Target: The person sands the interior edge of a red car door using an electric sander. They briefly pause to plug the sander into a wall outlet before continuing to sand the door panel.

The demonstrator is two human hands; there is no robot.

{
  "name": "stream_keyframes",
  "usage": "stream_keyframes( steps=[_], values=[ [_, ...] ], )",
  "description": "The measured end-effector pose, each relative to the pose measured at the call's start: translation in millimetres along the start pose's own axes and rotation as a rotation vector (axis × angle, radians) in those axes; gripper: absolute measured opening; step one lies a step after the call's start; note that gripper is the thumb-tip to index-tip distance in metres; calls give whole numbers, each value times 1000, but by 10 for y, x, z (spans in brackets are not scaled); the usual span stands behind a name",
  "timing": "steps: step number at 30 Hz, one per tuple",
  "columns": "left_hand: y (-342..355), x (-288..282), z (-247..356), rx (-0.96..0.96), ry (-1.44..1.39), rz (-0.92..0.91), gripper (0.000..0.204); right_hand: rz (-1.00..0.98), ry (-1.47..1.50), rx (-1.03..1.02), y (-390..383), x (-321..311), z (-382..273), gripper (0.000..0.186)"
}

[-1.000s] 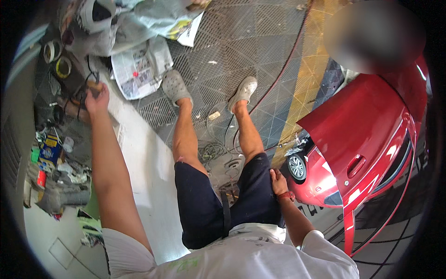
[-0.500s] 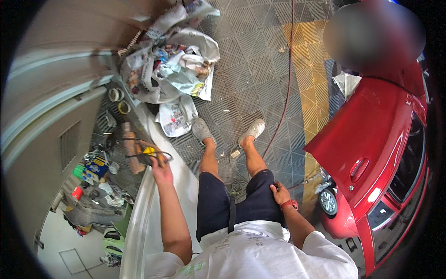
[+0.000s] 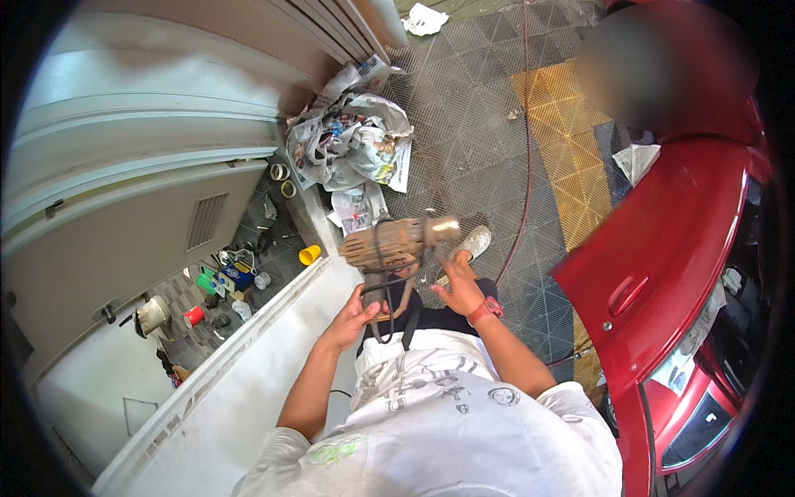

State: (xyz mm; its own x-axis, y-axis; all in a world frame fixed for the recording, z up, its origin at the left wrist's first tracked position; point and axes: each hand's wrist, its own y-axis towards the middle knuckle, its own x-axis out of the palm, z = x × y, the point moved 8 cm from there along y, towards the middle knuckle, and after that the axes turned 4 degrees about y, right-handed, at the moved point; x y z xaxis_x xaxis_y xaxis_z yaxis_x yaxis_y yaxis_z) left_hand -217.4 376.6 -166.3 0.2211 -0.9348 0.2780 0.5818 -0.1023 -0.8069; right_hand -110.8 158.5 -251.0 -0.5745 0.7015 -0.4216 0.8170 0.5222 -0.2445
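Observation:
A dusty, orange-brown heat gun (image 3: 389,242) with a metal nozzle is held in front of my body. Its dark power cord (image 3: 378,286) is looped around the barrel and handle. My left hand (image 3: 352,320) is closed around the grip, below the barrel. The nozzle points to the right, over the floor near my feet. My right hand (image 3: 460,287) hovers just below the nozzle with fingers spread, holding nothing; whether a fingertip touches the tool, I cannot tell.
Crumpled newspaper and plastic waste (image 3: 356,141) lies ahead by the wall. A low white ledge (image 3: 248,364) runs along my left; beyond it are a yellow cup (image 3: 310,254), a red can (image 3: 194,316) and tape rolls (image 3: 280,172). A red car (image 3: 638,273) stands right, and a hose (image 3: 528,149) crosses the floor.
My left hand has brought the heat gun from beyond the ledge on the left to the front of my body. My right hand has lifted off my thigh toward it.

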Motion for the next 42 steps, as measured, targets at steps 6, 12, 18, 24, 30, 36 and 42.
stream_keyframes(
  steps=[6, 12, 18, 24, 30, 36, 42],
  values=[
    [-252, 1126, 973, -1, 321, -421, 102, -305, -69, 174, 249, -216, -138, 45],
    [-511, 1546, 1716, 80, 436, -707, 96, -96, 19, 204, 400, -1073, -625, 40],
    [-804, 1285, 2374, 131, 469, -963, 106, 181, -53, 269, 662, -2084, -921, 41],
    [-1100, 1328, 2889, 257, 593, -1154, 115, 508, -143, 60, 555, -3008, -1768, 31],
    [-827, 1249, 2949, 382, 1031, -1166, 112, 591, 340, -46, -259, -3203, -2968, 18],
    [-155, 1172, 2683, 236, 1024, -873, 99, 1050, -180, -179, -1688, -2781, -3609, 12],
    [471, 1142, 2482, 134, 550, -734, 62, 1579, 438, 391, -3250, -1398, -2140, 16]
  ],
)
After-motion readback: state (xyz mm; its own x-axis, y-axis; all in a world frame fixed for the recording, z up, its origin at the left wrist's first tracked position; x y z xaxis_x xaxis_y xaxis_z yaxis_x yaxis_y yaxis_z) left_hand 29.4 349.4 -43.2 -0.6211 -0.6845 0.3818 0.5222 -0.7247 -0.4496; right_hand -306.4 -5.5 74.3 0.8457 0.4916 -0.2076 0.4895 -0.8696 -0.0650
